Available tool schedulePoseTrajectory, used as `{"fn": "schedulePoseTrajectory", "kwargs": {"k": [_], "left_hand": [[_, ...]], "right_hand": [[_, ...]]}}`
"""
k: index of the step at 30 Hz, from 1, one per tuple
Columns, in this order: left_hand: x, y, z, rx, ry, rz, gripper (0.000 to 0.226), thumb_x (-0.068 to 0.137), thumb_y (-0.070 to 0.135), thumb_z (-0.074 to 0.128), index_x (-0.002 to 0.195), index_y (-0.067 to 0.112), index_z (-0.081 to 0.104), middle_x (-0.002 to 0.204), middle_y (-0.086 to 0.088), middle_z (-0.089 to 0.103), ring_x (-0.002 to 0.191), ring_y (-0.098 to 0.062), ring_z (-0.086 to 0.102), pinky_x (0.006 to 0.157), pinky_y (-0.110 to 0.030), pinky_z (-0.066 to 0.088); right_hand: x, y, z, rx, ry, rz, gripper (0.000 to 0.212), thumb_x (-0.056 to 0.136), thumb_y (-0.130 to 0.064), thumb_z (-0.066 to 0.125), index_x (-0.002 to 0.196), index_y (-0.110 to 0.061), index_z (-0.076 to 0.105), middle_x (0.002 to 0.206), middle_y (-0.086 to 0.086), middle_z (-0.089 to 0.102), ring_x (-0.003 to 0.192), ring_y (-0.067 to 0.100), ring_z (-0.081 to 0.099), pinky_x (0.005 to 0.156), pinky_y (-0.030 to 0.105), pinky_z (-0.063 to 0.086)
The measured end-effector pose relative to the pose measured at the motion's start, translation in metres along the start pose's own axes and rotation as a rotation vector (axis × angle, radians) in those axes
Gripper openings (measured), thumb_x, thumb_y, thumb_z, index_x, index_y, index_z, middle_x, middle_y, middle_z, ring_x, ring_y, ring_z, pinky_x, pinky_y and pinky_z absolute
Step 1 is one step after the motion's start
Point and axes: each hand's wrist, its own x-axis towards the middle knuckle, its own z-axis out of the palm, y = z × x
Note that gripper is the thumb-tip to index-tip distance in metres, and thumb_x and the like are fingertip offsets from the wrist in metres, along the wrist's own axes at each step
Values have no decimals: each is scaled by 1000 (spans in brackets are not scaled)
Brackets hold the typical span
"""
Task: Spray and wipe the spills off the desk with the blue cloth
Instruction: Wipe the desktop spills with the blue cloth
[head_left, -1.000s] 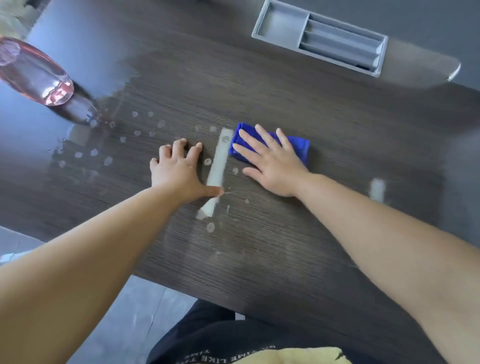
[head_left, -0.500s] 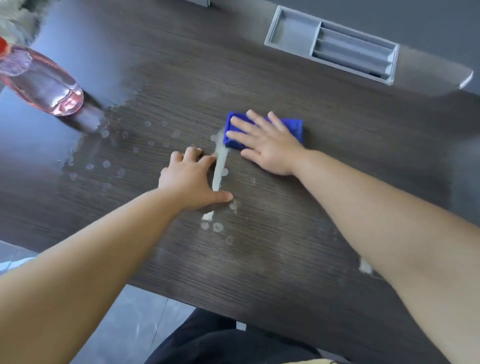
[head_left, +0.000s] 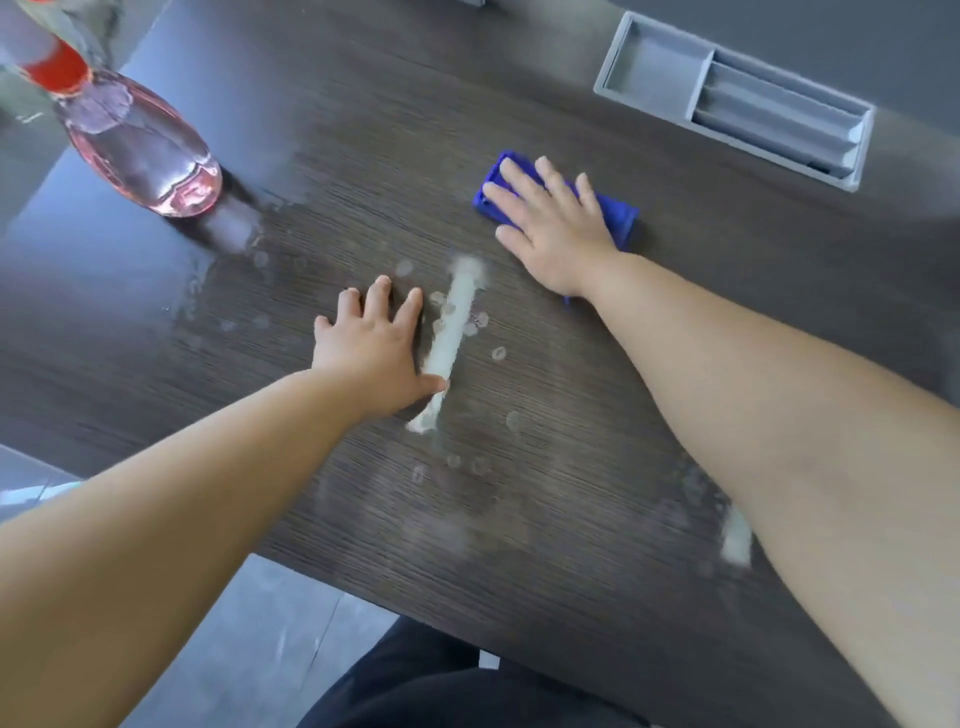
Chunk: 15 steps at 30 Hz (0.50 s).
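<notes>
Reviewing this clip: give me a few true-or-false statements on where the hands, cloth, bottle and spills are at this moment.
1. The right hand presses flat on the blue cloth. True.
2. The left hand grips the spray bottle. False: it rests flat on the desk, and the bottle stands apart at the far left.
3. The cloth covers the long white streak. False: the streak lies bare beside the left hand, and the cloth is farther back and to the right.
4. A second pale smear lies near the desk's front edge. True.
</notes>
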Motion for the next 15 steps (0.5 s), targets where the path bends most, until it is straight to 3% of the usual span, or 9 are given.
{"fn": "schedulePoseTrajectory", "kwargs": {"k": [2, 4, 6, 9, 11, 12, 15], "left_hand": [[2, -1, 0, -3, 0, -4, 100, 76, 70, 54, 150, 28, 1, 158, -6, -1, 142, -35, 6, 112, -54, 22], [2, -2, -1, -28, 1, 3, 100, 76, 69, 55, 150, 28, 2, 157, -6, -1, 141, -35, 6, 112, -56, 21], [1, -3, -2, -52, 8, 9, 100, 76, 68, 56, 150, 27, 4, 157, -6, 1, 140, -35, 7, 112, -57, 22], [0, -2, -2, -48, 18, 16, 100, 76, 68, 57, 150, 24, 6, 157, -6, 2, 140, -34, 8, 112, -57, 23], [0, -2, -2, -40, 29, 17, 101, 75, 68, 56, 150, 24, 6, 157, -6, 2, 139, -34, 9, 111, -56, 23], [0, -2, -2, -37, 28, 21, 101, 75, 69, 56, 150, 24, 6, 157, -6, 2, 139, -34, 10, 111, -57, 23], [0, -2, -1, -38, 26, 16, 101, 74, 70, 56, 150, 24, 6, 157, -6, 2, 139, -34, 10, 112, -56, 23]], "right_hand": [[21, -16, 1, 26, 46, 210, 53, 100, -49, 18, 150, -36, 5, 159, -10, -7, 146, 23, -10, 115, 54, -6], [29, -46, 4, 18, 61, 280, 58, 98, -53, 16, 150, -33, 0, 159, -6, -11, 145, 27, -13, 114, 56, -7], [20, -68, 9, -33, 30, 122, 60, 98, -54, 17, 150, -32, 0, 159, -5, -12, 145, 28, -13, 113, 56, -7], [0, -60, 9, -106, -17, -282, 55, 99, -51, 23, 150, -36, 7, 159, -10, -5, 146, 22, -10, 114, 52, -8], [10, -36, 0, -113, -42, -373, 51, 101, -45, 26, 149, -38, 13, 159, -13, 0, 146, 18, -6, 115, 48, -7], [21, -26, -5, -86, -36, -319, 49, 101, -44, 26, 149, -38, 15, 159, -14, 1, 147, 18, -6, 115, 47, -7], [47, -27, -9, 44, 30, 62, 50, 101, -46, 20, 149, -38, 12, 159, -12, -3, 146, 20, -8, 114, 50, -8]]}}
